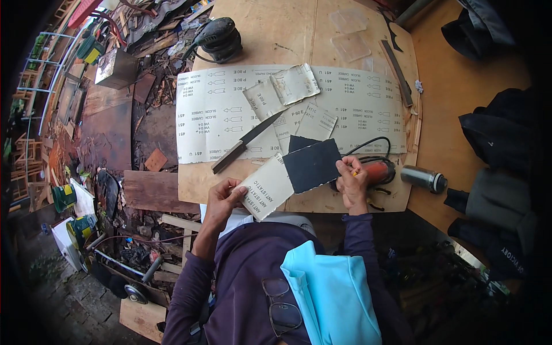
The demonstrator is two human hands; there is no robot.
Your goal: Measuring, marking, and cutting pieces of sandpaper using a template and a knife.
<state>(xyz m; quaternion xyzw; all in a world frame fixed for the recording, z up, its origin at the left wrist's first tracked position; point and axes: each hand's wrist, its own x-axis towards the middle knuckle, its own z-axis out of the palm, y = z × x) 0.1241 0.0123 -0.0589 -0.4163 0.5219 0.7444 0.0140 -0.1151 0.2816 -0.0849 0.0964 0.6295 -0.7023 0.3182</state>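
Note:
My left hand [219, 202] pinches the lower left edge of a piece of sandpaper [260, 195] with its pale printed back up. My right hand [352, 183] grips the right edge of a piece of sandpaper showing its dark grit side [314, 165], which meets or overlaps the pale one. Whether the two are joined cannot be told. A small yellow thing [356, 172] shows at my right fingers. Just beyond lie a knife [246, 141] with a dark handle and several cut sandpaper pieces [264, 99]. Under them spreads a large pale sandpaper sheet [198, 123].
A black sander [219, 40] stands at the table's far left. By my right hand lie a red corded power tool [378, 171], yellow-handled pliers [376, 202] and a metal bottle [424, 179]. Clear plastic pieces [351, 46] lie far right. Scrap wood [106, 138] covers the ground leftward.

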